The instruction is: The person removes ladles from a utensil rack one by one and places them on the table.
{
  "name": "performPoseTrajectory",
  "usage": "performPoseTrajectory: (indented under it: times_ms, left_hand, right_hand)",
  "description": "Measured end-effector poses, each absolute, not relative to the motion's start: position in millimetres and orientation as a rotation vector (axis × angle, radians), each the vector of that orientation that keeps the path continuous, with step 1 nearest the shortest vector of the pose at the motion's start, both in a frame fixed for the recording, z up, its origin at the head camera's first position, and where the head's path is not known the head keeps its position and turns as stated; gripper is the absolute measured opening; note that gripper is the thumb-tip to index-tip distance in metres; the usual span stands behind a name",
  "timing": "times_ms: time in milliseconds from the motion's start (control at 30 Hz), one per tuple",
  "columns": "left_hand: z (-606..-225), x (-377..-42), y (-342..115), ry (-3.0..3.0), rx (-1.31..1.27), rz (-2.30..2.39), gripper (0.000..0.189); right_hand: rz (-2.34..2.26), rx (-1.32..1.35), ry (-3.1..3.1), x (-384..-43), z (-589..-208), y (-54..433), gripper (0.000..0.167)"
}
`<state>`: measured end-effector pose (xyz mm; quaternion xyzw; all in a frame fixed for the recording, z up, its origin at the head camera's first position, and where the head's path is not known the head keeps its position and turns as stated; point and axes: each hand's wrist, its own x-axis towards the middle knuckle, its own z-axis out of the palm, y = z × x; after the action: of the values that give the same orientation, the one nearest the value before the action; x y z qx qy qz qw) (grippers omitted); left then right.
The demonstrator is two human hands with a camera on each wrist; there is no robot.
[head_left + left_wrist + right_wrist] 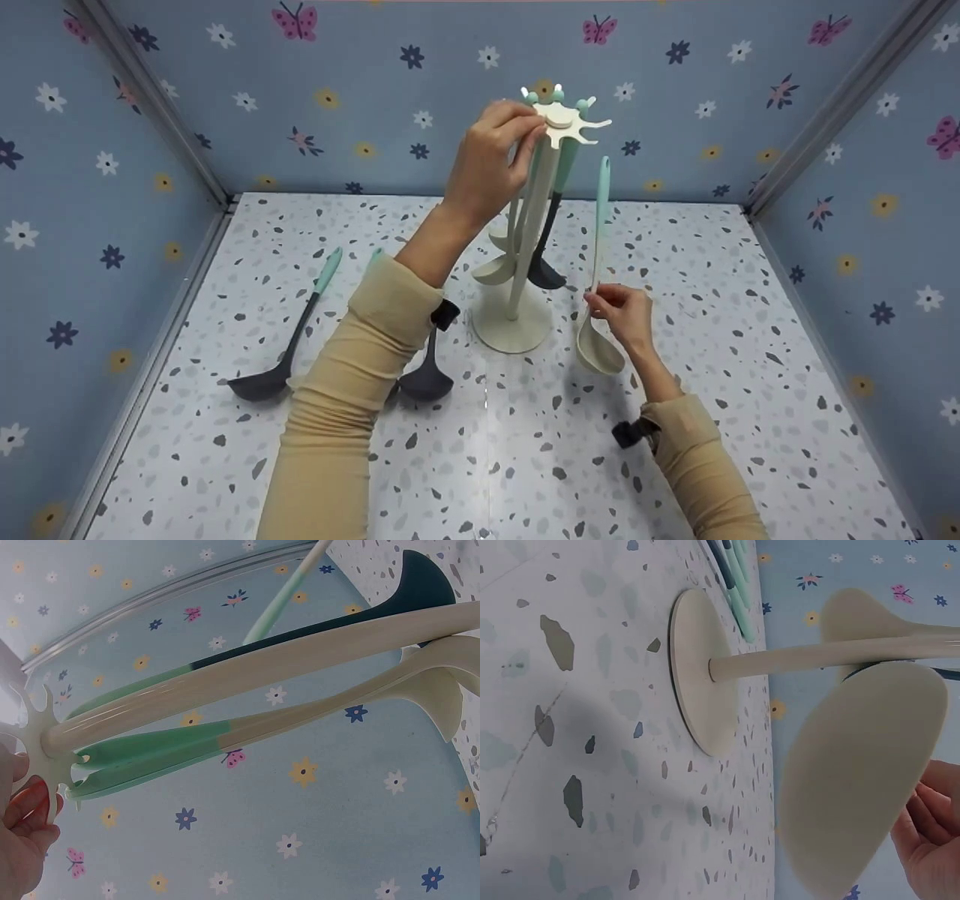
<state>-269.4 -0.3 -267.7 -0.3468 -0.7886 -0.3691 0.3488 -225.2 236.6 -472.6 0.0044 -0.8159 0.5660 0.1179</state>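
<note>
A cream utensil stand (525,247) rises from a round base, with a ring of hooks at its top. My left hand (487,161) pinches the edge of that hook ring between thumb and fingers. From the far hooks hang a dark ladle (547,276) and two cream utensils (420,701) with mint handles. To the right of the pole, my right hand (626,311) grips a cream ladle (600,351) low on its handle, just above the bowl. Its mint end points up, below hook height. The near and right hooks hold nothing.
On the speckled table (525,465), a dark ladle (259,384) with a mint handle lies at the left. Another dark utensil (426,382) lies partly hidden behind my left forearm. Patterned walls (465,60) enclose the back and both sides.
</note>
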Motion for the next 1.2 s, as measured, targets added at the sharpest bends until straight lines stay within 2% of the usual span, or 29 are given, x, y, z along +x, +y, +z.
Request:
performPoseTrajectory:
  times_ms: [700,1200]
  left_hand:
    - [-268.6,-269.6,-0.1,-2.029,-0.901,-0.953,0.025]
    - [-268.0,-270.6,-0.1,-2.023,-0.908,-0.965,0.024]
  right_hand:
    - [1.426,-0.254,-2.9,-233.9,-510.3,246.0,0.021]
    - [1.293,-0.367,-3.079,-236.1,-525.0,245.7,0.016]
